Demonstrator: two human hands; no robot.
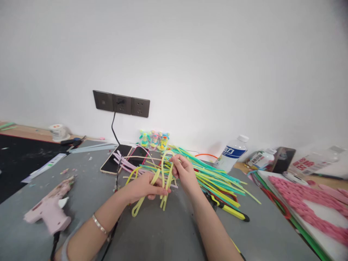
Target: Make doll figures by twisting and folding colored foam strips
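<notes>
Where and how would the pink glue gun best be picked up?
Probably by the handle, with the left hand coming from the near side: the glue gun lies on its side, handle and black cord toward the person, while its residue-covered nozzle end points away and, possibly hot, is better avoided.

Your left hand (144,186) covers part of the yellow strips (169,177), so you can't follow every fold through your grip. Your right hand (184,169) hides stretches of the coloured stems (217,177) behind it, right of centre. Your forearms (213,224) run off the bottom edge, as does the glue gun's cord (56,240), lower left. The right edge cuts the pink braid (289,189). The figures (154,140) near mid-frame are too small to make out in detail.
</notes>
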